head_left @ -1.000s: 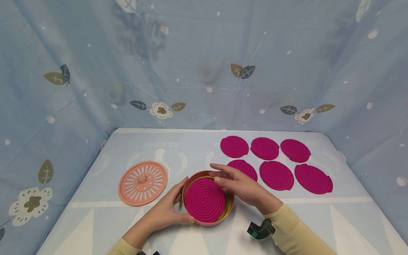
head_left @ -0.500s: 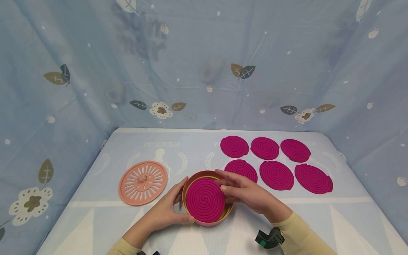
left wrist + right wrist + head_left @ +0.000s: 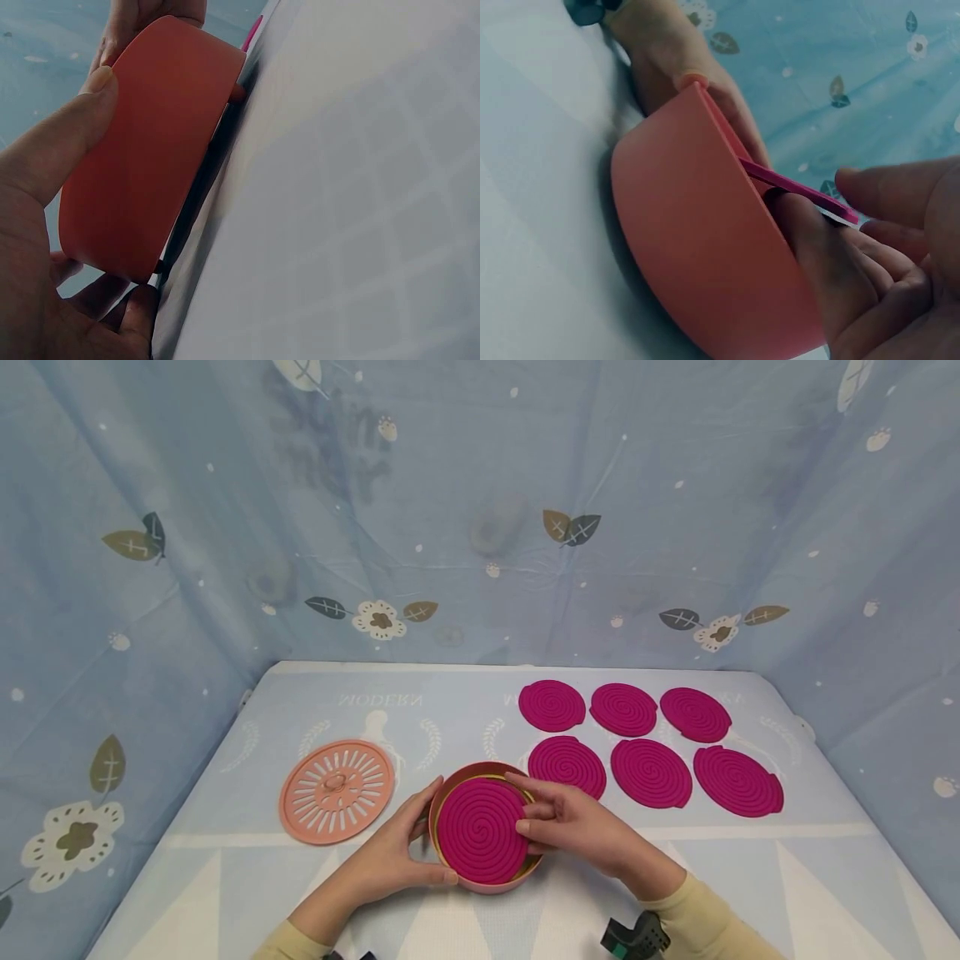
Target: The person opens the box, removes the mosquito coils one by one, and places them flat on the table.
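A round salmon-pink box with a yellow inner edge stands on the table. My left hand grips its left side, thumb in front and fingers behind, and the left wrist view shows the box's wall between them. A magenta mosquito coil lies at the box's mouth. From the right, my right hand holds the coil's edge between thumb and fingers. In the right wrist view the coil slants up past the rim, with a finger beneath it and the thumb above. What lies under the coil is hidden.
Two rows of magenta mosquito coils lie flat at the back right, the nearest coil just behind my right hand. A slotted coral lid with a small ring lies to the left. A blue patterned curtain hangs around the table.
My right hand first drew back a little to the right from the box, then its fingers came in at the coil's right edge. The left hand and box have stayed put.
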A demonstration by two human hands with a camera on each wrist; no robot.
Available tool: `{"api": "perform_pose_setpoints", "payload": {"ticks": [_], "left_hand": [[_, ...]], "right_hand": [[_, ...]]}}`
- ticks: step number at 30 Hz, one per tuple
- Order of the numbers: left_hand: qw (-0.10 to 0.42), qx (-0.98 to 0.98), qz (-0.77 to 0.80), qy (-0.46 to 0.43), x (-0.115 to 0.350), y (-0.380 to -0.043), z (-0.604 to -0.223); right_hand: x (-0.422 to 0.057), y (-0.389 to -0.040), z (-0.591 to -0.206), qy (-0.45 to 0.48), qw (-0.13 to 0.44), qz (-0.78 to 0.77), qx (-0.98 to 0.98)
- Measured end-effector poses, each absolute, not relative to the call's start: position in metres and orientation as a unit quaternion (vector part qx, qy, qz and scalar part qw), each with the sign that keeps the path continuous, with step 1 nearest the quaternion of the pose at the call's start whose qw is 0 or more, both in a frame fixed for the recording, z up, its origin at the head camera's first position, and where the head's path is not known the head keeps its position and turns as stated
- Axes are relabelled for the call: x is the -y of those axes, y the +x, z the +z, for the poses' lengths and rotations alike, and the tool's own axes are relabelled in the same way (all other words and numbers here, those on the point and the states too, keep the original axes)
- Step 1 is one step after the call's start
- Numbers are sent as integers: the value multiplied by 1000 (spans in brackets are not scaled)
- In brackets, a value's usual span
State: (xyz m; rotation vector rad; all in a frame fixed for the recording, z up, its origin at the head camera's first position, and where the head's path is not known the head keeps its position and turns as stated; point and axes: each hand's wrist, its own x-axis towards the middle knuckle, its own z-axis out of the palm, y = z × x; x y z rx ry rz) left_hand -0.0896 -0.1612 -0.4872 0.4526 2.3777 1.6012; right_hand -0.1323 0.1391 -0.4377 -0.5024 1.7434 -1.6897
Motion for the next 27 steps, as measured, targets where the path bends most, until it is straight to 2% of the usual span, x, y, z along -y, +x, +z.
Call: {"api": "perform_pose_setpoints", "payload": {"ticks": [16,27], "left_hand": [[119,-811,550,158,162,-90,-488],[120,-812,548,159,163,-90,-488]], "right_hand": [[-137,-126,-434,-166,257,-628,-715],[-159,-131,-430,-132,244,-653,-705]]}}
